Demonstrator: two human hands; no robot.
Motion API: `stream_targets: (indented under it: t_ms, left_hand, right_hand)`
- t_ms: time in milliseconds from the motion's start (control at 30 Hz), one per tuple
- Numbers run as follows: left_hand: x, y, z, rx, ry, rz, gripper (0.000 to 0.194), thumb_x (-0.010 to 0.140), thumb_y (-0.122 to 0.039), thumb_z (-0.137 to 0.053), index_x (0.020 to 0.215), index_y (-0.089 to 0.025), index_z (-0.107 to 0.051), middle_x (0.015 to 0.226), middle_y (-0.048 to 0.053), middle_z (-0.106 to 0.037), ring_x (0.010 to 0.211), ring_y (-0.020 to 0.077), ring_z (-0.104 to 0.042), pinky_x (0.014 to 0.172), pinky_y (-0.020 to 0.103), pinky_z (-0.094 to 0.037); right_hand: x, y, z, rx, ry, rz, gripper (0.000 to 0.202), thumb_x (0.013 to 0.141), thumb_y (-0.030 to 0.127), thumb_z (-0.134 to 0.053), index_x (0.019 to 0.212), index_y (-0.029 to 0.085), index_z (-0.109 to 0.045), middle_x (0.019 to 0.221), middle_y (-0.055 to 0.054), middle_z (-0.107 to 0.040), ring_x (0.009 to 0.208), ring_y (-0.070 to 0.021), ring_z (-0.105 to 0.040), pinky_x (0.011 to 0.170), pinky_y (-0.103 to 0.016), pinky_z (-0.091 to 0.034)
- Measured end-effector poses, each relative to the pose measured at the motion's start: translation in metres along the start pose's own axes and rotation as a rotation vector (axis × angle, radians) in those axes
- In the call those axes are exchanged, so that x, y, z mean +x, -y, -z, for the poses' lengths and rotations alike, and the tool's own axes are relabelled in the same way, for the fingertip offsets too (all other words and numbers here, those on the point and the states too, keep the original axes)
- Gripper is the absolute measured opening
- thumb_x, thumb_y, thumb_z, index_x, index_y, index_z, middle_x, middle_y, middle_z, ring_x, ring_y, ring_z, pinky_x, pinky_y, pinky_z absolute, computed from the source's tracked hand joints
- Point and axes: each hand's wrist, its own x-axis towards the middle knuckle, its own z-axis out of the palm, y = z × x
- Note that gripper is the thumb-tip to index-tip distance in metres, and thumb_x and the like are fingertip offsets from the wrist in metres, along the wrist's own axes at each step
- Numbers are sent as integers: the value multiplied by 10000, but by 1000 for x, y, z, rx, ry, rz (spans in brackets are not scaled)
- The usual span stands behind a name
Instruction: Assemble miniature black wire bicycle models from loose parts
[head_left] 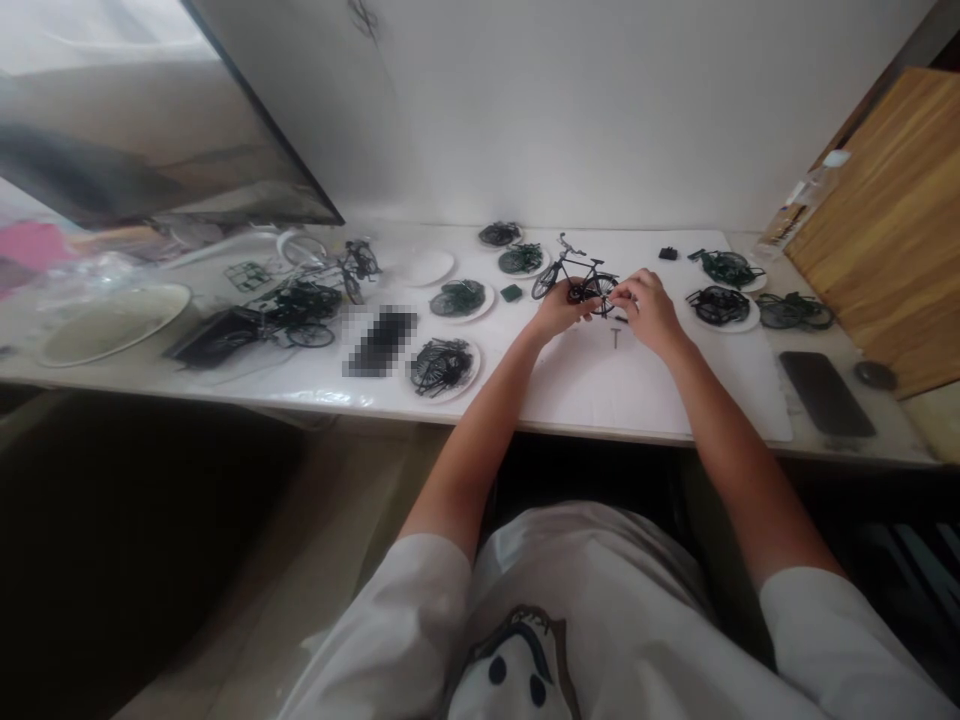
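Note:
A black miniature bicycle [579, 266] stands upright on the white sheet, its front wheel to the left. My left hand [556, 312] is closed around its lower frame near the pedals. At the rear wheel, the fingertips of my right hand [649, 308] are pinched together; what they hold, if anything, is too small to make out. Just below the hands lies a small T-shaped piece [616, 337], with a short dark piece [621, 319] above it. To the left of the bicycle sits a small dark green block [511, 293].
White plates with dark miniature bicycle parts [441, 366] stand on both sides. More miniature bicycles [352, 272] are at left, near a white basin [176, 298]. A dark phone [826, 393], a black oval object [875, 375] and a bottle [802, 205] are at right. A wall closes the back.

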Motion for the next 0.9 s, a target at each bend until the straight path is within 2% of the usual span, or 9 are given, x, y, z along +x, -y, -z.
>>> stream_targets:
  t_ms: [167, 367, 567, 900]
  left_hand:
    - [-4, -6, -2, 6, 51, 4, 346, 900, -389, -869, 1052, -172, -646, 848, 57, -750, 718, 165, -761, 573, 246, -445]
    - [-2, -3, -2, 12, 37, -19, 365, 885, -388, -893, 1059, -171, -657, 747, 25, -713, 639, 129, -672, 594, 251, -465]
    - [-1, 0, -2, -12, 39, -43, 438, 866, -440, -913, 1073, -149, -659, 677, 10, -680, 587, 104, -609, 561, 233, -421]
    - [-1, 1, -1, -30, 28, -51, 505, 817, -460, -955, 1089, -137, -677, 646, -11, -658, 556, 88, -579, 555, 225, -405]
  right_hand:
    - [1, -1, -5, 70, -13, -55, 140, 1054, 320, -626, 981, 241, -715, 1093, -98, -623, 1010, -272, -626, 960, -433, -569]
    - [3, -3, -9, 110, -51, -73, 112, 1039, 299, -635, 979, 229, -698, 1093, -99, -611, 991, -261, -612, 953, -424, -561]
    - [3, -7, -10, 130, -52, -52, 72, 1034, 265, -641, 985, 227, -677, 1084, -87, -597, 976, -250, -599, 933, -415, -556]
    - [4, -5, -10, 150, -37, -71, 51, 1015, 234, -643, 966, 233, -656, 1057, -78, -583, 974, -250, -578, 981, -444, -536]
